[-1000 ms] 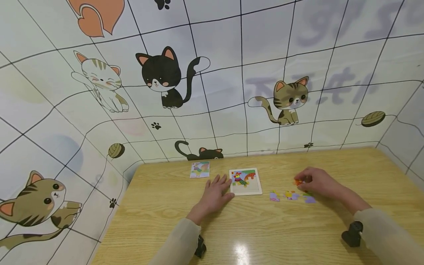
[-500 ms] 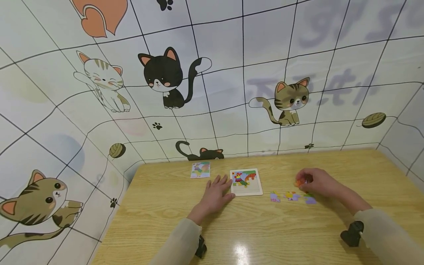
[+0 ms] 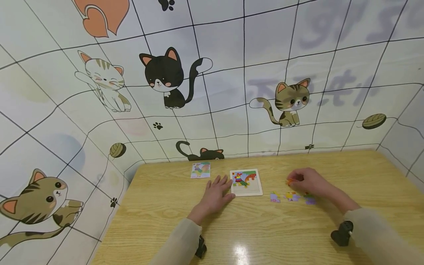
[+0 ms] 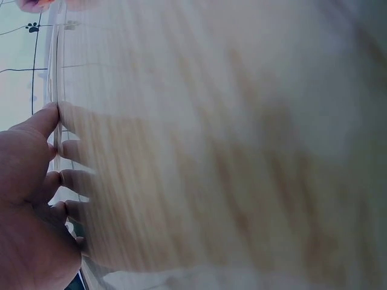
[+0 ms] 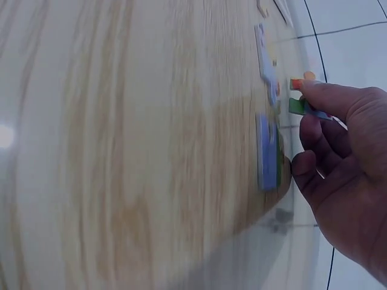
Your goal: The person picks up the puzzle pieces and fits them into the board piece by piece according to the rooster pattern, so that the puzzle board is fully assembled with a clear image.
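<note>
In the head view my right hand point(image 3: 310, 181) pinches an orange puzzle piece point(image 3: 290, 181) between thumb and fingers, above the row of loose pieces. Close up in the right wrist view, the held piece point(image 5: 295, 106) shows red and green parts, and the fingers hide much of it. My left hand point(image 3: 216, 195) lies spread on the table, fingertips at the left edge of the white puzzle tray point(image 3: 246, 194). A rooster picture fills the tray's upper part, and its lower part is bare. Right of the tray lie a lilac-and-yellow piece point(image 3: 275, 197), yellow-lilac pieces point(image 3: 291, 196) and a green-lilac piece point(image 3: 310, 200).
A picture card point(image 3: 200, 170) with a pale rooster lies at the back left of the wooden table point(image 3: 265, 228). Behind the table's far edge stands a wall point(image 3: 228, 121) covered with cat drawings.
My right hand has moved a little left with the orange puzzle piece, toward the tray. The left hand stays at the tray's edge.
</note>
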Action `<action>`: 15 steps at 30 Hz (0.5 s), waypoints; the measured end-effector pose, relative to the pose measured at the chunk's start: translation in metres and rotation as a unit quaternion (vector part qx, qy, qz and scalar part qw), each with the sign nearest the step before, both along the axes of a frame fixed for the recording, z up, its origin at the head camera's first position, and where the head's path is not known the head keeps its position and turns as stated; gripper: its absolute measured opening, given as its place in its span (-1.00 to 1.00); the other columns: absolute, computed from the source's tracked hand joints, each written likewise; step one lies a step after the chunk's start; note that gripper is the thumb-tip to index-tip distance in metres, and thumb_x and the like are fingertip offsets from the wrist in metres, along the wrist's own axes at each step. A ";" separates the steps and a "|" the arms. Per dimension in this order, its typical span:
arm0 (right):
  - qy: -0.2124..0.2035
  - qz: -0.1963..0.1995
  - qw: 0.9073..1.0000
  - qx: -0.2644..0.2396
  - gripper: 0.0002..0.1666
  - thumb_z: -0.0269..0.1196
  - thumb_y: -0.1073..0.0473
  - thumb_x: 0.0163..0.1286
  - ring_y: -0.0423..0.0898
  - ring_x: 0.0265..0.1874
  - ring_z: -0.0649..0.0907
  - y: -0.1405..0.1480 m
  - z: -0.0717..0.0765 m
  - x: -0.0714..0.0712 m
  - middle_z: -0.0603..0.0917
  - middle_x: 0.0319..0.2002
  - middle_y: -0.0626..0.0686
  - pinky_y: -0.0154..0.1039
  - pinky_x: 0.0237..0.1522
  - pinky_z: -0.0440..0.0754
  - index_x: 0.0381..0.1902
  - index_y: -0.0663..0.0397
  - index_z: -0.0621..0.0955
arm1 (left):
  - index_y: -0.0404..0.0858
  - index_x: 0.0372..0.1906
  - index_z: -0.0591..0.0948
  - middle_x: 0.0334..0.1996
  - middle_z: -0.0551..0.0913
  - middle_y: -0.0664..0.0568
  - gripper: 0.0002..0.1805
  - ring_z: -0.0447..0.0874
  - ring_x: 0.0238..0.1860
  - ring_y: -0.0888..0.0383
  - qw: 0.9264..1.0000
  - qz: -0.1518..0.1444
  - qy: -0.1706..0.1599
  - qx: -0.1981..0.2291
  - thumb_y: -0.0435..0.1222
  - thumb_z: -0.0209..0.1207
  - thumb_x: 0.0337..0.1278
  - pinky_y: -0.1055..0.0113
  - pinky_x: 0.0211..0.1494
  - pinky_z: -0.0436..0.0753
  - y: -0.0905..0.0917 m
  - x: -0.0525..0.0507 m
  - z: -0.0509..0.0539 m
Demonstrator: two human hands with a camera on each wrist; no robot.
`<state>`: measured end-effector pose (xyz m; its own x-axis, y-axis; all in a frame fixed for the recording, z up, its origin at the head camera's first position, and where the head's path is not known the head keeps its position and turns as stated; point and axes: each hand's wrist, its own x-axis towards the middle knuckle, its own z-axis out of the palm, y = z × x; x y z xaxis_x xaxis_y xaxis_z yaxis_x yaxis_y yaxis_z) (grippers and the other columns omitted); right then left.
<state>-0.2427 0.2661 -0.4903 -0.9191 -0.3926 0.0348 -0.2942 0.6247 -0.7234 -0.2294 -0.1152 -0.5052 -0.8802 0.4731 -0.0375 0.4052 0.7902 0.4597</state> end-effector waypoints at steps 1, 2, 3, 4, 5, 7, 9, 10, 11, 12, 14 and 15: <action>0.000 0.001 1.000 -0.005 -0.86 0.36 0.26 0.40 -0.15 -0.32 0.58 -0.004 0.001 -0.001 0.69 -0.28 -0.04 -0.27 -0.32 0.58 -0.12 0.19 0.72 | -0.20 0.54 0.37 0.58 0.19 -0.12 -0.34 -0.01 0.60 -0.19 1.000 0.000 0.001 -0.001 0.00 0.12 0.51 -0.29 0.53 -0.06 0.000 0.000 0.000; 0.003 0.003 1.000 -0.006 -0.87 0.35 0.27 0.41 -0.15 -0.32 0.58 -0.007 0.001 -0.002 0.70 -0.27 -0.04 -0.27 -0.31 0.58 -0.12 0.19 0.72 | -0.19 0.54 0.37 0.58 0.19 -0.12 -0.34 -0.01 0.60 -0.18 1.000 0.001 0.002 -0.001 0.00 0.12 0.51 -0.29 0.53 -0.06 0.000 -0.001 0.000; 0.008 0.005 1.000 -0.005 -0.87 0.34 0.27 0.42 -0.16 -0.32 0.58 -0.012 0.001 -0.003 0.70 -0.27 -0.05 -0.27 -0.30 0.57 -0.12 0.19 0.73 | -0.19 0.54 0.37 0.58 0.20 -0.11 -0.34 -0.01 0.60 -0.18 1.000 0.001 0.002 -0.002 0.00 0.12 0.51 -0.29 0.53 -0.06 0.000 -0.001 -0.001; 0.014 0.007 1.000 -0.004 -0.86 0.33 0.28 0.43 -0.16 -0.32 0.59 -0.016 0.001 -0.004 0.71 -0.26 -0.05 -0.26 -0.29 0.58 -0.11 0.19 0.74 | -0.19 0.54 0.37 0.58 0.20 -0.11 -0.34 -0.01 0.60 -0.18 1.000 0.001 0.003 -0.003 0.00 0.12 0.51 -0.29 0.53 -0.05 0.000 -0.001 -0.001; 0.018 0.010 1.000 -0.003 -0.86 0.32 0.29 0.44 -0.15 -0.31 0.59 -0.020 0.001 -0.006 0.71 -0.25 -0.05 -0.25 -0.28 0.58 -0.10 0.19 0.74 | -0.19 0.54 0.37 0.58 0.20 -0.11 -0.34 -0.01 0.60 -0.18 1.000 0.000 0.005 -0.004 0.00 0.12 0.51 -0.29 0.53 -0.05 0.000 -0.002 -0.001; 0.028 0.015 0.999 -0.002 -0.84 0.30 0.31 0.45 -0.14 -0.29 0.61 -0.029 0.001 -0.008 0.73 -0.22 -0.04 -0.24 -0.25 0.59 -0.08 0.21 0.75 | -0.19 0.54 0.37 0.58 0.20 -0.11 -0.34 -0.01 0.60 -0.18 1.000 0.000 0.005 -0.004 0.00 0.12 0.51 -0.29 0.53 -0.05 0.001 -0.002 -0.002; 0.042 0.019 0.999 -0.001 -0.83 0.28 0.32 0.47 -0.12 -0.26 0.63 -0.040 0.001 -0.010 0.75 -0.19 -0.02 -0.21 -0.23 0.60 -0.06 0.22 0.75 | -0.19 0.54 0.37 0.58 0.20 -0.11 -0.34 -0.01 0.60 -0.18 1.000 -0.001 0.006 -0.005 0.00 0.12 0.51 -0.29 0.53 -0.05 0.001 -0.003 -0.002; 0.047 0.022 0.999 -0.003 -0.82 0.27 0.33 0.47 -0.10 -0.24 0.64 -0.046 0.002 -0.010 0.75 -0.17 0.01 -0.20 -0.21 0.61 -0.05 0.23 0.75 | -0.19 0.54 0.37 0.58 0.20 -0.11 -0.34 -0.01 0.60 -0.18 1.000 -0.001 0.006 -0.006 0.00 0.12 0.51 -0.29 0.53 -0.05 0.001 -0.003 -0.003; 0.049 0.025 0.998 -0.006 -0.81 0.26 0.34 0.47 -0.09 -0.22 0.65 -0.052 0.002 -0.011 0.76 -0.16 0.02 -0.18 -0.20 0.61 -0.04 0.24 0.74 | -0.19 0.54 0.37 0.58 0.19 -0.11 -0.34 -0.01 0.60 -0.18 1.000 -0.001 0.005 -0.006 0.00 0.12 0.51 -0.29 0.53 -0.05 0.001 -0.002 -0.002; 0.051 0.028 0.998 -0.009 -0.81 0.25 0.34 0.48 -0.08 -0.21 0.65 -0.058 0.002 -0.011 0.76 -0.15 0.03 -0.17 -0.19 0.62 -0.03 0.25 0.74 | -0.19 0.54 0.36 0.58 0.19 -0.11 -0.34 -0.01 0.60 -0.18 1.000 -0.001 0.004 -0.006 0.00 0.12 0.51 -0.29 0.53 -0.05 0.001 -0.002 -0.002; 0.048 0.033 0.998 -0.019 -0.81 0.24 0.35 0.49 -0.06 -0.19 0.66 -0.070 0.004 -0.011 0.75 -0.14 0.05 -0.14 -0.17 0.62 -0.03 0.25 0.73 | -0.19 0.54 0.36 0.58 0.19 -0.11 -0.34 -0.01 0.60 -0.18 1.000 -0.001 0.004 -0.007 0.00 0.12 0.51 -0.29 0.53 -0.05 0.000 -0.002 -0.001; 0.043 0.034 0.998 -0.026 -0.81 0.23 0.35 0.50 -0.05 -0.18 0.66 -0.076 0.004 -0.012 0.75 -0.13 0.06 -0.12 -0.15 0.62 -0.03 0.25 0.73 | -0.19 0.54 0.37 0.58 0.19 -0.11 -0.34 -0.01 0.60 -0.18 1.000 -0.001 0.006 -0.008 0.00 0.12 0.51 -0.30 0.53 -0.05 0.000 -0.002 -0.002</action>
<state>-0.2546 0.1904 -0.4864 -0.8827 -0.4503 0.1347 -0.3979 0.5634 -0.7241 -0.2310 -0.1148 -0.5068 -0.8801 0.4734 -0.0355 0.4110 0.7973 0.4421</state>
